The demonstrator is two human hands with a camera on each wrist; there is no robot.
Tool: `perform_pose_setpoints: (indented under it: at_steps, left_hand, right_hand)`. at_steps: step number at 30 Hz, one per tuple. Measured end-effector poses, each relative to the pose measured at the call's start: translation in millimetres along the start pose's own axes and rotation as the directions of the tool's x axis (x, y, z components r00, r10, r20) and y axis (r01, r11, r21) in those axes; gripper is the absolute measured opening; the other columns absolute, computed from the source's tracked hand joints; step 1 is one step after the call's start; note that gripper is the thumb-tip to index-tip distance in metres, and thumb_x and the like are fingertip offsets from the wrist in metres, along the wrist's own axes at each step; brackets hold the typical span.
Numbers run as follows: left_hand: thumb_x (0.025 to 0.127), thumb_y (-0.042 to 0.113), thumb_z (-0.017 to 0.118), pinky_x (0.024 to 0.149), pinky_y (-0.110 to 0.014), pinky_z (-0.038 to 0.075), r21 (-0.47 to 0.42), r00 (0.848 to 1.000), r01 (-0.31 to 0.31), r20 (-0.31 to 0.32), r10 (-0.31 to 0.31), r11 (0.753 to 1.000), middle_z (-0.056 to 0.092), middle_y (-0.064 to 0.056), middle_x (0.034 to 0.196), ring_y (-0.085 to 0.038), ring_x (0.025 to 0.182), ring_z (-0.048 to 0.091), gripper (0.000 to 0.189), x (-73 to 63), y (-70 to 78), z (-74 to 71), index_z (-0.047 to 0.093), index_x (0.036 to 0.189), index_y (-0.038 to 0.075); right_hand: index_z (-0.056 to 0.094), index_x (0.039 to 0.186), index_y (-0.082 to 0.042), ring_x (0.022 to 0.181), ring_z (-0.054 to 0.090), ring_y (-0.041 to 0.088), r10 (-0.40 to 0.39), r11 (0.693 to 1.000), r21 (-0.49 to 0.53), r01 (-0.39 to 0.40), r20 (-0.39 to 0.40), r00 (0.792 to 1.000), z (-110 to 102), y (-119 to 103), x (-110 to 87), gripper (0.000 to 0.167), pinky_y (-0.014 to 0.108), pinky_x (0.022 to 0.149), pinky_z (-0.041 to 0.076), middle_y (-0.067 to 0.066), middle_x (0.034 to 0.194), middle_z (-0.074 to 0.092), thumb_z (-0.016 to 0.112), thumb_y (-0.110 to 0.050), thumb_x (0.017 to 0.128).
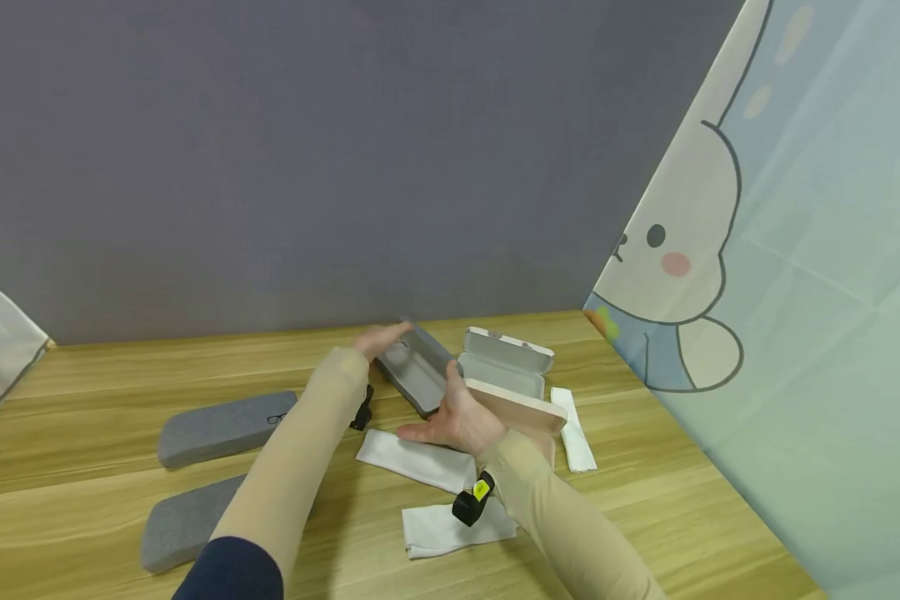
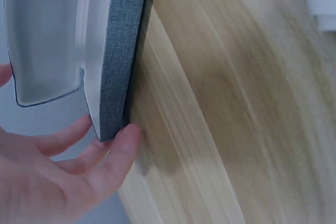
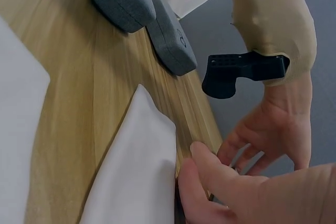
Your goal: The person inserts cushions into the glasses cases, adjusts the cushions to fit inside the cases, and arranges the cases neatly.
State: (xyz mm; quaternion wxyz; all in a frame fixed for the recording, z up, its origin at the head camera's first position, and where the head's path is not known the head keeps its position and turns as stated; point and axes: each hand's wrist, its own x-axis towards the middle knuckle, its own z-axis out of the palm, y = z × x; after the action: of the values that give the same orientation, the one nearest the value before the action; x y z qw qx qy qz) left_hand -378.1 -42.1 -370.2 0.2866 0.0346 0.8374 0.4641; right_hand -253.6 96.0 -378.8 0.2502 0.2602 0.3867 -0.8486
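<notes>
A grey glasses case (image 1: 414, 375) stands open near the back edge, its pale lining facing up. At its far end, my left hand (image 1: 381, 340) holds it; the left wrist view shows fingers (image 2: 123, 145) round the fabric-covered end. My right hand (image 1: 459, 421) grips the near end, its thumb on the left and fingers on the right; the hand hides part of that end. Below the right hand lies a folded white cloth (image 1: 412, 458). Close to its right are an open pink case (image 1: 521, 408) and an open pale case (image 1: 501, 367) with a printed lid.
Two closed grey cases, one upper (image 1: 217, 429) and one lower (image 1: 183, 525), lie at the left. Another white cloth (image 1: 450, 531) is at the front, and a third cloth (image 1: 574, 437) lies right of the open cases. A grey panel (image 1: 307, 183) rises behind the table.
</notes>
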Motion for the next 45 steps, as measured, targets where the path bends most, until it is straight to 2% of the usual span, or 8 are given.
perform_pose_setpoints:
  at_steps: [5, 9, 19, 23, 29, 34, 37, 45]
  left_hand:
    - [0.096, 0.06, 0.031, 0.117, -0.06, 0.015, -0.016, 0.999, 0.02, 0.044, -0.019, 1.0, 0.011, -0.017, 0.161, -0.04, 0.148, 0.009, 0.077, -5.4, -4.5, -8.5, 0.015, 0.155, 0.013]
    - [0.097, 0.058, 0.032, 0.116, -0.063, 0.017, -0.065, 0.997, 0.061, 0.061, -0.057, 0.996, 0.004, -0.017, 0.162, -0.04, 0.148, 0.005, 0.077, -13.6, -4.6, -11.5, 0.009, 0.156, 0.015]
    - [0.09, 0.059, 0.045, 0.108, -0.056, 0.038, -0.163, 0.978, 0.193, -0.045, -0.203, 0.968, 0.016, -0.025, 0.157, -0.044, 0.142, 0.024, 0.094, -35.4, -12.8, -24.2, 0.003, 0.155, 0.006]
    - [0.091, 0.057, 0.044, 0.106, -0.054, 0.041, -0.181, 0.97, 0.229, -0.044, -0.241, 0.956, 0.018, -0.025, 0.156, -0.044, 0.141, 0.027, 0.091, -48.7, -25.6, -26.9, 0.002, 0.155, 0.007]
    - [0.093, 0.054, 0.044, 0.103, -0.052, 0.045, -0.249, 0.965, 0.224, -0.076, -0.25, 0.942, 0.017, -0.029, 0.155, -0.044, 0.142, 0.024, 0.091, -59.3, -35.5, -31.2, -0.001, 0.154, 0.004]
    - [0.096, 0.054, 0.035, 0.097, -0.043, 0.052, -0.245, 0.967, 0.223, -0.064, -0.245, 0.944, 0.006, -0.03, 0.157, -0.045, 0.14, 0.028, 0.084, -65.6, -35.1, -28.2, -0.001, 0.155, 0.006]
    - [0.098, 0.056, 0.028, 0.098, -0.039, 0.051, -0.234, 0.97, 0.222, -0.042, -0.238, 0.947, -0.002, -0.028, 0.159, -0.046, 0.138, 0.032, 0.079, -71.4, -34.1, -23.0, 0.0, 0.156, 0.01]
    - [0.1, 0.058, 0.018, 0.106, -0.051, 0.041, -0.185, 0.967, 0.208, -0.106, -0.23, 0.96, 0.004, -0.022, 0.16, -0.035, 0.12, 0.058, 0.073, -80.7, -40.1, -12.3, 0.003, 0.156, 0.014]
  right_hand:
    - [-0.011, 0.148, 0.007, 0.14, 0.013, 0.058, 0.008, 1.0, -0.008, -0.008, 0.007, 1.0, -1, 1, 1.3, 0.109, 0.056, 0.118, 0.02, 0.04, 0.151, -0.005, 0.022, -0.077, 0.088]
    - [-0.002, 0.15, 0.004, 0.14, 0.012, 0.058, -0.001, 0.999, -0.047, 0.001, 0.004, 1.0, -3, -2, 3.1, 0.1, 0.057, 0.118, 0.019, 0.039, 0.152, 0.0, 0.024, -0.073, 0.091]
    - [0.005, 0.151, -0.007, 0.136, 0.022, 0.059, 0.009, 0.974, -0.226, -0.006, 0.013, 1.0, -13, -16, 6.9, 0.092, 0.053, 0.116, 0.026, 0.052, 0.139, 0.011, 0.035, -0.07, 0.091]
    - [0.009, 0.151, -0.017, 0.126, 0.04, 0.058, -0.005, 0.935, -0.356, 0.001, -0.01, 1.0, -10, -11, 12.9, 0.082, 0.052, 0.109, 0.038, 0.053, 0.128, 0.028, 0.032, -0.069, 0.092]
    - [-0.004, 0.154, -0.015, 0.111, 0.06, 0.048, -0.003, 0.824, -0.566, -0.022, -0.043, 0.999, -3, -18, 22.1, 0.104, 0.05, 0.107, 0.041, 0.046, 0.118, 0.05, 0.029, -0.083, 0.083]
    - [-0.011, 0.154, -0.02, 0.109, 0.06, 0.049, -0.001, 0.735, -0.677, -0.031, -0.048, 0.999, 5, -30, 28.2, 0.095, 0.046, 0.092, 0.054, 0.047, 0.116, 0.051, 0.021, -0.079, 0.088]
    - [-0.006, 0.155, -0.018, 0.114, 0.058, 0.048, -0.019, 0.691, -0.722, -0.037, -0.07, 0.997, 7, -33, 32.3, 0.087, 0.046, 0.094, 0.053, 0.045, 0.119, 0.052, 0.016, -0.074, 0.092]
    - [-0.001, 0.155, -0.011, 0.111, 0.06, 0.047, -0.033, 0.643, -0.764, -0.047, -0.089, 0.995, 7, -35, 47.3, 0.095, 0.046, 0.091, 0.054, 0.043, 0.119, 0.054, 0.02, -0.076, 0.089]
